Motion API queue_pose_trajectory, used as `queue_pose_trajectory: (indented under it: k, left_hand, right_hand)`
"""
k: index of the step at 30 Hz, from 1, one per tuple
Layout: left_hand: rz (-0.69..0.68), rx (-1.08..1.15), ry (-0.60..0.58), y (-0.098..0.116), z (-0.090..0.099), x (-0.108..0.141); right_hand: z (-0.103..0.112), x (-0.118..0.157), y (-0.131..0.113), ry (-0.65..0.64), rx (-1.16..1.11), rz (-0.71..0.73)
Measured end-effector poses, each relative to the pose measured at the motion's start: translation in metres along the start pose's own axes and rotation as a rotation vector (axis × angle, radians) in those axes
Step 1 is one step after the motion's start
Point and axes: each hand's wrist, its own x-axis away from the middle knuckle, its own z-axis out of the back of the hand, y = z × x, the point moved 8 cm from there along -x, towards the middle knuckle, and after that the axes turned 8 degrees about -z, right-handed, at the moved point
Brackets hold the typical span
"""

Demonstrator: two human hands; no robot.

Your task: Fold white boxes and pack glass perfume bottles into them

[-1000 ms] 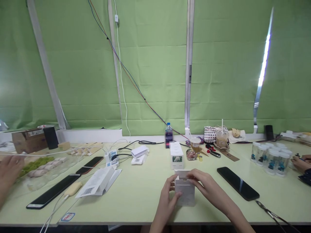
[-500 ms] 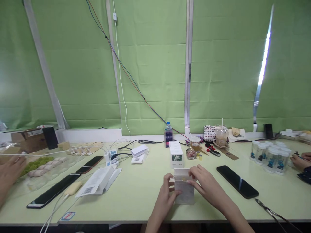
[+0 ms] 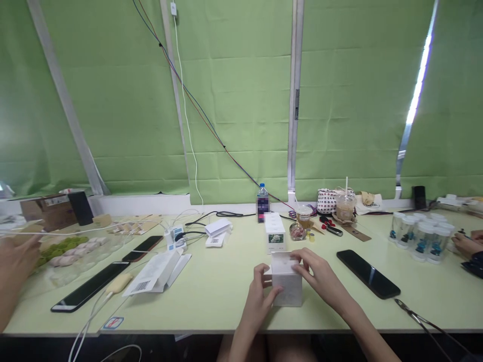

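Note:
A small white box (image 3: pixel 287 291) stands upright near the table's front edge, its top flap raised at the back. My left hand (image 3: pixel 259 296) holds the box's left side, thumb across the front face and fingers behind a side flap. At the upper right corner is my right hand (image 3: pixel 310 269), its fingers closed on the box's top edge. The inside of the box cannot be seen. Just behind it stands a longer white box (image 3: pixel 275 234) with a flower picture on its front.
A black phone (image 3: pixel 368 274) and pliers (image 3: pixel 418 318) lie to the right, with several clear jars (image 3: pixel 422 241) beyond. White packets (image 3: pixel 154 271), cables and a long dark phone (image 3: pixel 90 286) lie left. A bottle (image 3: pixel 262 203) stands behind. Other people's hands show at both sides.
The yellowish spot seen at the box's top opening is now covered, and a white panel lies there. My right hand has shifted slightly. The whole view has tilted a little.

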Motion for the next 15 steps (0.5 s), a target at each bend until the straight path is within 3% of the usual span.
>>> queue_pose_trajectory:
  k: [15]
  left_hand:
    - [-0.034,-0.040,0.009,-0.0003,0.0005,-0.0002]
  right_hand:
    - [-0.0073,-0.0011,0.0061,0.033,-0.024,-0.081]
